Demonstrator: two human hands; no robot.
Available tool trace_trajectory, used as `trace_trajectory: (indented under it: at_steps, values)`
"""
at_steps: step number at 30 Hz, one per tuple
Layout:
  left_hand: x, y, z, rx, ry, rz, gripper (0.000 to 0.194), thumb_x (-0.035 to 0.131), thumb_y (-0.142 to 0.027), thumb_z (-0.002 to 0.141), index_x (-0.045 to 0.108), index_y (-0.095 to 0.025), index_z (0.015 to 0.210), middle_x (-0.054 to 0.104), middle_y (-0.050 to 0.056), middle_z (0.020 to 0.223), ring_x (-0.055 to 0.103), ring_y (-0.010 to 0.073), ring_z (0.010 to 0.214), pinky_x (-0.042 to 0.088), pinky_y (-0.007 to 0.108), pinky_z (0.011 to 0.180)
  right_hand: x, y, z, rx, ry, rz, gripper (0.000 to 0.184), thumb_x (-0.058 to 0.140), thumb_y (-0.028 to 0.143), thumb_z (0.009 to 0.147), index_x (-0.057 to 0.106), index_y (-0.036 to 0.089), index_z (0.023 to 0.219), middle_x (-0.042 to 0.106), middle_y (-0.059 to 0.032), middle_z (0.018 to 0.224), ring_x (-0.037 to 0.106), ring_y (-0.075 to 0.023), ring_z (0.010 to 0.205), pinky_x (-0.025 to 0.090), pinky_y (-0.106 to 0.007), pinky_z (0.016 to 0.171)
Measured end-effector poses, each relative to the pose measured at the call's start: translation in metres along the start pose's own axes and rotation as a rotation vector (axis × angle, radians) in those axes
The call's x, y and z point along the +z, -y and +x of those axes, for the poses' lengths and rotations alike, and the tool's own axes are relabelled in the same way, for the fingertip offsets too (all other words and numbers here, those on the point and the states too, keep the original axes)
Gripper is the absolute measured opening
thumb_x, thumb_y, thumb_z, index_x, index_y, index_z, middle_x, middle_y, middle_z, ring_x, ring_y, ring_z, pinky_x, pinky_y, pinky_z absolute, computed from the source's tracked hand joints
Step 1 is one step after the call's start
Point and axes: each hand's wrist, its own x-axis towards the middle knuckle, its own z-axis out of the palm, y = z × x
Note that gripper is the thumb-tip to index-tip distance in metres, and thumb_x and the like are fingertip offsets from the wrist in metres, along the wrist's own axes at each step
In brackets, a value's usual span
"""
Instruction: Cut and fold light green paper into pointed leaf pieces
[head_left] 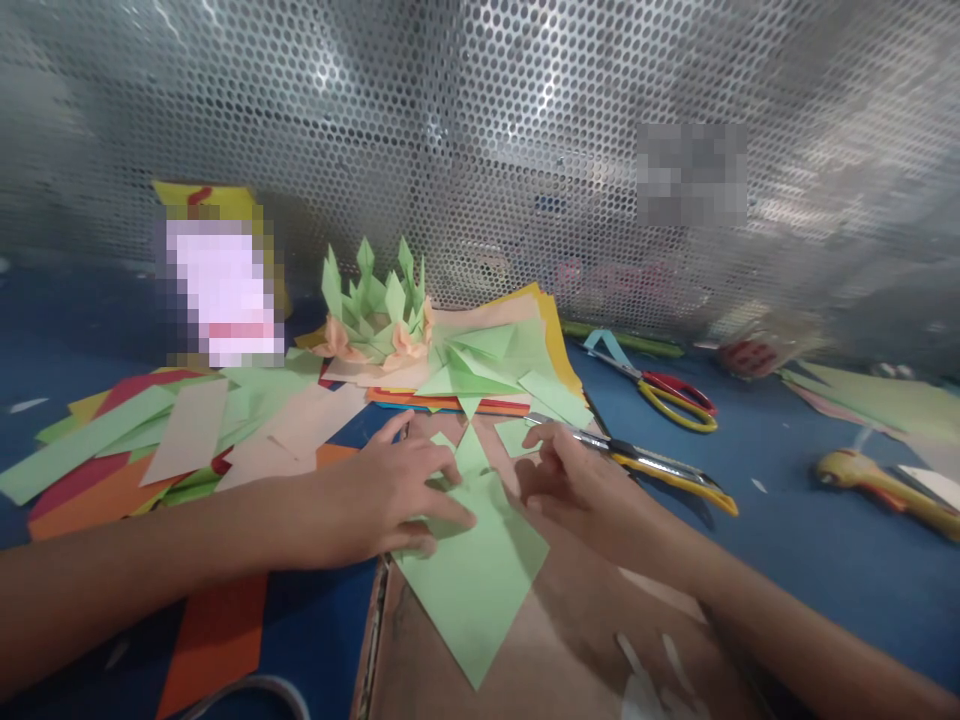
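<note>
A light green paper [476,575], partly folded into a point, lies on a brown cardboard sheet [555,650]. My left hand [382,495] lies flat on its upper left part, fingers stretched across the fold. My right hand [577,480] rests at the paper's upper right edge with fingers curled and pressed down on the fold. Just behind stands a folded green and peach paper crown shape [375,320].
A stack of coloured sheets [495,360] lies behind the hands, loose strips [150,435] to the left. A yellow utility knife [660,465], red-and-yellow scissors [664,390] and another yellow tool [885,485] lie right on the blue table. A perforated metal wall [480,130] stands behind.
</note>
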Motion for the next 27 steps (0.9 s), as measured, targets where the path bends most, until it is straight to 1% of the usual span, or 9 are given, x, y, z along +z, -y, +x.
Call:
trace_trajectory:
  at_steps: [2, 4, 6, 8, 12, 15, 19, 23, 27]
  values:
    - [0.0, 0.0, 0.0, 0.002, 0.0, 0.005, 0.029, 0.065, -0.022, 0.082, 0.064, -0.029, 0.11, 0.058, 0.008, 0.113, 0.055, 0.028, 0.105, 0.019, 0.059, 0.102, -0.01, -0.013, -0.002, -0.003, -0.009, -0.013, 0.033, 0.053, 0.016, 0.076, 0.043, 0.024, 0.107, 0.057, -0.0004, 0.081, 0.056, -0.0167, 0.069, 0.041, -0.025, 0.058]
    - [0.0, 0.001, 0.0, -0.006, 0.0, 0.008, 0.029, 0.065, -0.023, 0.083, 0.063, -0.029, 0.111, 0.058, 0.008, 0.113, 0.055, 0.0277, 0.106, 0.02, 0.057, 0.103, -0.019, -0.031, -0.005, 0.017, -0.108, -0.102, 0.026, 0.054, 0.025, 0.08, 0.048, 0.023, 0.105, 0.059, -0.0045, 0.088, 0.057, -0.0197, 0.076, 0.044, -0.029, 0.062]
    - [0.0, 0.002, 0.0, -0.012, -0.003, 0.014, 0.032, 0.065, -0.025, 0.082, 0.06, -0.027, 0.114, 0.058, 0.007, 0.113, 0.053, 0.0279, 0.107, 0.019, 0.055, 0.104, -0.026, -0.051, -0.01, 0.002, -0.195, -0.209, 0.02, 0.052, 0.032, 0.084, 0.053, 0.022, 0.101, 0.06, -0.0098, 0.101, 0.056, -0.0253, 0.092, 0.045, -0.037, 0.077]
    - [0.0, 0.002, 0.001, -0.025, 0.001, 0.016, 0.037, 0.065, -0.026, 0.083, 0.055, -0.025, 0.119, 0.058, 0.008, 0.114, 0.051, 0.0284, 0.108, 0.018, 0.055, 0.104, -0.029, -0.069, -0.016, -0.024, -0.199, -0.253, 0.024, 0.052, 0.033, 0.085, 0.054, 0.021, 0.107, 0.059, -0.0117, 0.111, 0.054, -0.0282, 0.103, 0.042, -0.042, 0.087]
    - [-0.001, 0.0, 0.002, -0.062, 0.025, -0.076, 0.034, 0.061, -0.02, 0.084, 0.049, -0.023, 0.116, 0.055, 0.008, 0.115, 0.046, 0.0275, 0.112, 0.015, 0.054, 0.104, -0.027, -0.09, -0.026, 0.011, -0.192, -0.23, 0.025, 0.047, 0.033, 0.089, 0.055, 0.021, 0.109, 0.063, -0.0117, 0.107, 0.058, -0.0274, 0.1, 0.046, -0.042, 0.084]
    - [-0.002, -0.004, 0.003, -0.091, 0.067, -0.161, 0.025, 0.058, -0.015, 0.084, 0.05, -0.021, 0.107, 0.053, 0.008, 0.111, 0.044, 0.0261, 0.109, 0.021, 0.05, 0.101, -0.027, -0.088, -0.028, 0.014, -0.214, -0.19, 0.021, 0.047, 0.03, 0.088, 0.058, 0.021, 0.104, 0.065, -0.0109, 0.101, 0.06, -0.0266, 0.095, 0.049, -0.041, 0.081]
    - [-0.002, -0.006, 0.003, -0.088, 0.094, -0.19, 0.022, 0.056, -0.01, 0.084, 0.048, -0.02, 0.102, 0.05, 0.007, 0.109, 0.044, 0.0247, 0.103, 0.028, 0.044, 0.094, -0.026, -0.075, -0.029, -0.087, -0.227, -0.116, 0.021, 0.05, 0.029, 0.088, 0.06, 0.023, 0.106, 0.064, -0.0108, 0.107, 0.06, -0.025, 0.098, 0.049, -0.039, 0.085]
    - [-0.001, -0.004, 0.001, -0.033, 0.039, -0.184, 0.024, 0.055, -0.01, 0.083, 0.047, -0.02, 0.103, 0.05, 0.007, 0.11, 0.044, 0.0248, 0.104, 0.028, 0.042, 0.094, -0.022, -0.058, -0.03, -0.231, -0.11, -0.077, 0.026, 0.052, 0.023, 0.088, 0.064, 0.028, 0.11, 0.064, -0.0086, 0.108, 0.059, -0.0224, 0.102, 0.049, -0.035, 0.085]
    - [-0.002, -0.002, 0.002, -0.048, 0.045, -0.185, 0.022, 0.058, -0.011, 0.083, 0.049, -0.019, 0.102, 0.052, 0.007, 0.11, 0.045, 0.0251, 0.104, 0.03, 0.042, 0.094, -0.019, -0.045, -0.028, -0.285, -0.004, -0.007, 0.03, 0.048, 0.018, 0.09, 0.066, 0.03, 0.11, 0.064, -0.0072, 0.103, 0.06, -0.0181, 0.094, 0.05, -0.028, 0.079]
